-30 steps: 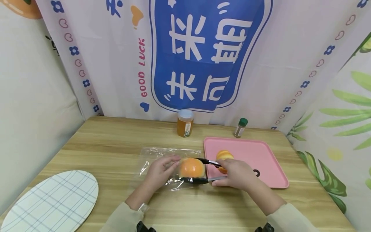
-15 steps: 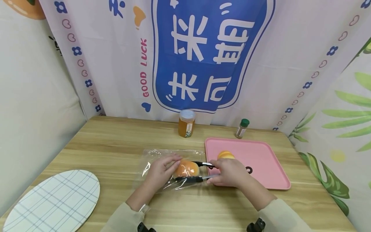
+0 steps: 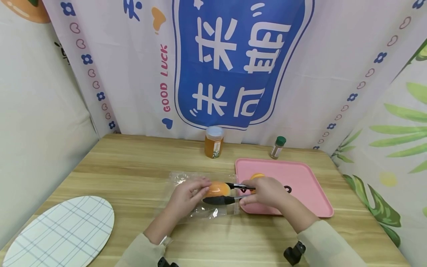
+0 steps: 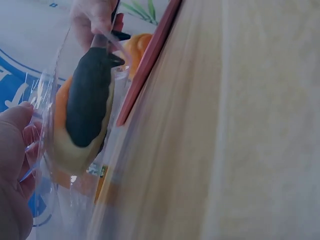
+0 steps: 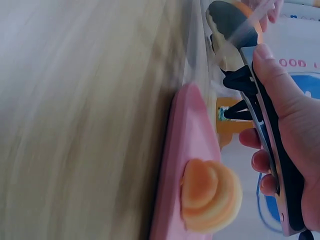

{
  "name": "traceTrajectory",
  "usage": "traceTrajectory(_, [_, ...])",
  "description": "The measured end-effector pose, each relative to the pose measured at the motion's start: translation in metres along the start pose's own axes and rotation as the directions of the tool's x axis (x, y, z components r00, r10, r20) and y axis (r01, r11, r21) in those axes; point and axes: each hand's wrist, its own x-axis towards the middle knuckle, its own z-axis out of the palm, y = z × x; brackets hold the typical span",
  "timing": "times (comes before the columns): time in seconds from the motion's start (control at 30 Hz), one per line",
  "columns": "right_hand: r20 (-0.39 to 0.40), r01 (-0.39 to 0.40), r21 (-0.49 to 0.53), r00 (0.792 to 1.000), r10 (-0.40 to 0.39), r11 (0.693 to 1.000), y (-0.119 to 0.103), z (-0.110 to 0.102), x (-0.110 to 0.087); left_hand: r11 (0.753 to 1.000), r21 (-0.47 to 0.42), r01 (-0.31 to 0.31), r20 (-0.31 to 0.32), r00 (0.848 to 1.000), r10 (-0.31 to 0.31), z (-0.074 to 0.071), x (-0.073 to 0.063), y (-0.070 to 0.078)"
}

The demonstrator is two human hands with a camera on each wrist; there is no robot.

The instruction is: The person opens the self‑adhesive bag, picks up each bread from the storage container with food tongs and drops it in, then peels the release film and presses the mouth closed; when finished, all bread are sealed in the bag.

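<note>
My left hand (image 3: 186,196) pinches the edge of a clear plastic bag (image 3: 207,213) above the middle of the table. Inside the bag is an orange-topped bread bun (image 3: 218,188), its paler underside (image 4: 75,155) showing in the left wrist view. A pair of tongs (image 3: 218,200) with black scalloped heads clasps the bun from both sides. Their metal handles are gripped by my right hand (image 3: 267,192), thumb (image 5: 272,72) on one arm and fingers curled round the other. A second, swirled bun (image 5: 210,195) lies on the pink tray (image 3: 300,181), partly hidden behind the right hand in the head view.
Behind the bag stands a honey-coloured jar (image 3: 214,142) with a pale lid. A small green-capped shaker (image 3: 277,147) is at the tray's back edge. An oval checked board (image 3: 63,230) lies at the table's left front. A printed cloth (image 3: 140,74) hangs behind the table.
The right hand and tongs have shifted left, carrying the bun deeper into the bag toward the left hand. The tong arms now look closer together. The left hand stays nearly in place.
</note>
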Motion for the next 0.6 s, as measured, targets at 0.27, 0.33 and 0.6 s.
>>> traceTrajectory(0.27, [-0.088,0.106,-0.17,0.989,-0.122,0.98,-0.026,0.003,0.004,0.996,0.034,-0.08,-0.019,0.997,0.081,0.002,0.001,0.004])
traceTrajectory(0.33, [-0.102,0.104,-0.171,0.987,-0.123,0.98,-0.031,0.005,0.005,0.996,0.04,-0.08,-0.021,0.997,0.081,0.002,0.002,0.004])
traceTrajectory(0.6, [-0.142,0.083,-0.191,0.984,-0.111,0.978,-0.038,0.018,0.01,0.998,0.021,-0.058,-0.015,0.998,0.058,0.001,0.001,0.008])
